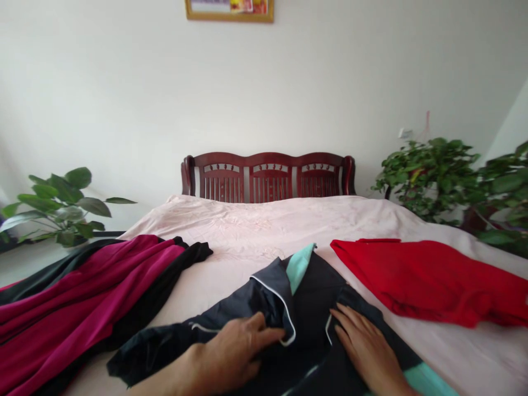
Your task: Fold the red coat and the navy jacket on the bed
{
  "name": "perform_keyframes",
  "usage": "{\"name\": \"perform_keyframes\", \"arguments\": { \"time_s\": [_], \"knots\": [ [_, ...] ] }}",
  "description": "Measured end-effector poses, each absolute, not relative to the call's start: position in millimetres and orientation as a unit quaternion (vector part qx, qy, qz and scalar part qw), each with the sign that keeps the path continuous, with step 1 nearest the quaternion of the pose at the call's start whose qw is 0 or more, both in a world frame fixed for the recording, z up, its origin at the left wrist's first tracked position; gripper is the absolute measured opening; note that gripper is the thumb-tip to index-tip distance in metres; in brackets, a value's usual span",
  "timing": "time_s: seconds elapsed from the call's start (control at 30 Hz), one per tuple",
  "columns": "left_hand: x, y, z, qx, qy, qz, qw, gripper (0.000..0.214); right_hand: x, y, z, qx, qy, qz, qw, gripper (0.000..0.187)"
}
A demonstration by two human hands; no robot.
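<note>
bed (256, 225): one, under a pale pink cover, filling the middle and lower frame; it carries all three garments.
garments, count: three, each lying singly and none stacked.
dark garment (309, 286): one, navy-black with white piping and mint-green panels. It lies rumpled at lower centre of the bed with one piped flap folded over. Both hands are on it.
magenta garment (82, 297): one, with black edging, spread at lower left and running out of the frame.
red garment (429, 280): one, laid fairly flat at right centre, just beside the dark garment's upper edge.
hands, count: two.
left hand (239, 352): lower centre, palm down on the dark garment, fingers reaching to the piped edge of the folded flap. Cannot tell whether the fabric is pinched or only pressed.
right hand (363, 346): lower right of centre, released and flat, fingers together, resting on the dark garment.
headboard (268, 176): one, dark red wood with three slatted panels, at centre.
left plant (61, 203): one, broad-leaved, at the left edge.
right plants (429, 170): two leafy clumps at the right edge; their pots are mostly hidden.
picture frame (229, 11): one, top centre, cut off by the frame.
</note>
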State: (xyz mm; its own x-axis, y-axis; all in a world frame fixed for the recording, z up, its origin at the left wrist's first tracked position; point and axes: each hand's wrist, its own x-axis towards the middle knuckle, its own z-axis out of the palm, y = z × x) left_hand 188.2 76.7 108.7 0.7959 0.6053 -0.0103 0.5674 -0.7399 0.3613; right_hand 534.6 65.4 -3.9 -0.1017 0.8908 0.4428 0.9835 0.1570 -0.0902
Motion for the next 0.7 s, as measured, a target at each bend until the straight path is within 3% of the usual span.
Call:
{"name": "perform_keyframes", "arguments": {
  "time_s": [0.1,0.23,0.43,0.53,0.6,0.7],
  "knots": [
    [200.2,48.9,94.3,0.931,0.327,-0.038,0.156,0.072,513.9,71.0,36.2,-0.665,-0.713,-0.07,0.212,0.038],
    [206.2,47.2,81.7,0.936,0.326,-0.023,0.127,0.066,443.8,91.2,98.8,-0.611,-0.738,-0.083,0.273,0.037],
    [203.9,46.3,83.5,0.948,0.294,-0.021,0.121,0.062,339.5,142.2,111.6,-0.574,-0.803,-0.01,0.161,0.044],
    [196.1,42.1,91.8,0.943,0.3,-0.034,0.14,0.064,340.2,167.6,104.3,-0.616,-0.774,0.046,0.138,0.024],
    [186.5,39.7,99.4,0.93,0.329,-0.037,0.16,0.068,360.8,178.3,105.9,-0.638,-0.75,0.068,0.161,0.017],
    [166.2,37.0,111.4,0.899,0.396,-0.054,0.177,0.057,407.5,176.7,109.0,-0.656,-0.701,0.09,0.265,0.032]
  ]
}}
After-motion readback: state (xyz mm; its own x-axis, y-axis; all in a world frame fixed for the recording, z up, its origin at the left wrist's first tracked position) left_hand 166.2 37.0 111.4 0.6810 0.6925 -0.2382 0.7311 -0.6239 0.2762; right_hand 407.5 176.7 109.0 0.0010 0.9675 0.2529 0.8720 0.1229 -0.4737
